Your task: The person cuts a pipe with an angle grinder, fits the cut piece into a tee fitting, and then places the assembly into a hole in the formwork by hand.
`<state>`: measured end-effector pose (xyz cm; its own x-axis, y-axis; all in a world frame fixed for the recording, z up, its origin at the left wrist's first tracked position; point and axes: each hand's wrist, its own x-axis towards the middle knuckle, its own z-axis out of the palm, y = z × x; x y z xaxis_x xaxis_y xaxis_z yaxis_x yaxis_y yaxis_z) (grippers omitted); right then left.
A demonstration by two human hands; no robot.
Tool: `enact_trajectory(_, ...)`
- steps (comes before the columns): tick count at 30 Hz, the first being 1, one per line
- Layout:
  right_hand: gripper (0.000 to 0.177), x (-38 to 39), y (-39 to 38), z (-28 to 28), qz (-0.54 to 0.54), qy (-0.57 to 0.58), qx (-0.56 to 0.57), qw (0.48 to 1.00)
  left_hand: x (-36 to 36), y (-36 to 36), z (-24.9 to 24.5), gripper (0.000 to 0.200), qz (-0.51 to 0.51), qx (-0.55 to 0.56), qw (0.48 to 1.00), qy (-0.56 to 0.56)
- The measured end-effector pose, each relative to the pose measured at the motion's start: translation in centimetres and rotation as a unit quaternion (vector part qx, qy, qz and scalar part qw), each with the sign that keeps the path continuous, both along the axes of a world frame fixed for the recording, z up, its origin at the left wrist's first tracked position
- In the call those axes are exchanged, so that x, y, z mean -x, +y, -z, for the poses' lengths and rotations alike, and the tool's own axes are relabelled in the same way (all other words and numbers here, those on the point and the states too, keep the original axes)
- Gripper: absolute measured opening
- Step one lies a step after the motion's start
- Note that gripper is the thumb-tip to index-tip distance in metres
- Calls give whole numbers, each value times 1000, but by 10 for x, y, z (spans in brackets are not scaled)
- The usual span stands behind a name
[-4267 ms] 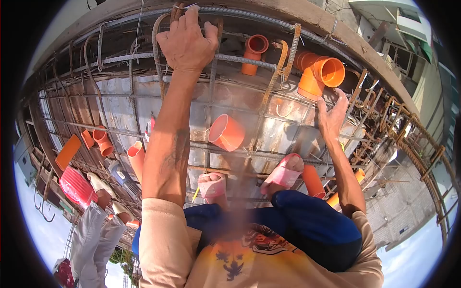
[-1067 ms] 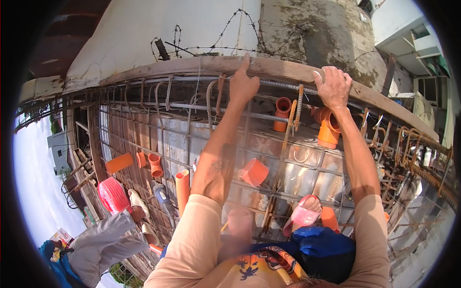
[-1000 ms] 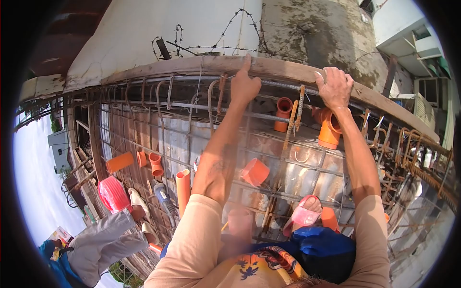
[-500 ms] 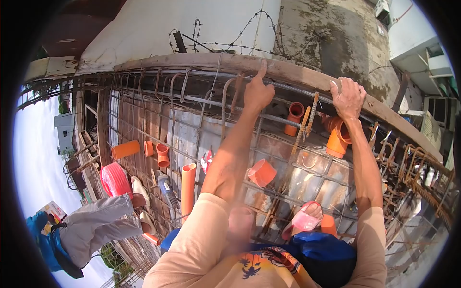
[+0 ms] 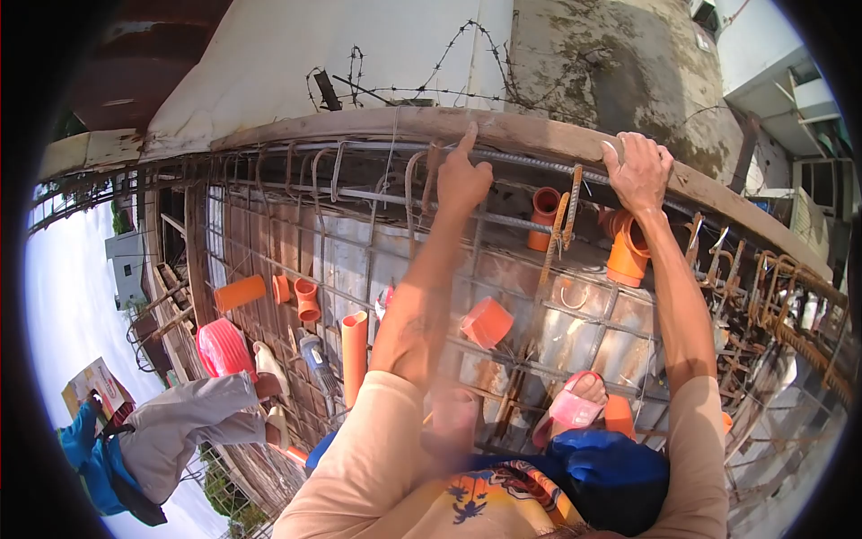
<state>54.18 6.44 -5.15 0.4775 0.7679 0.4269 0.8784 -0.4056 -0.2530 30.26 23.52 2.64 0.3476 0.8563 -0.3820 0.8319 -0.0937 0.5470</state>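
My left hand [image 5: 464, 182] points with its index finger stretched out, the tip touching the side of a long wooden board [image 5: 539, 133]. Its thumb stands out and the other fingers are curled, with nothing visible in them. Further right, my right hand [image 5: 640, 171] is closed over the top edge of the same board, thumb apart on the left. Steel rebar [image 5: 516, 159] runs just below the board. Between and below my hands are an orange pipe fitting [image 5: 542, 216] and a larger orange elbow fitting [image 5: 628, 256] near my right wrist.
Beneath me a rebar grid [image 5: 597, 332] lies over metal sheets. Orange pipe pieces [image 5: 355, 355] and a power tool [image 5: 318, 364] lie on it. Another person [image 5: 193, 418] stands left beside a pink roll [image 5: 224, 349]. Barbed wire [image 5: 440, 67] runs behind the board; rusty bent bars [image 5: 781, 305] crowd the right.
The view has shifted slightly. My left finger stays on the board and my right hand stays over its edge. At the left, a printed box by the other person shows more fully.
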Motion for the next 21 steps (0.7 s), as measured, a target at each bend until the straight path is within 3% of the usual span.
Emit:
enact_trajectory(10,36,-1,2,2,12,-42,-24,999,15,28,4,62,54,-42,998,-10)
enact_trajectory(13,36,3,1,2,19,-30,-7,999,22,47,-30,54,63,-67,996,5)
enact_trajectory(16,36,3,2,2,23,-30,-12,999,55,93,1,50,144,-184,972,-6)
enact_trajectory(21,32,2,4,4,23,-49,-58,997,62,113,8,46,57,-63,996,-41)
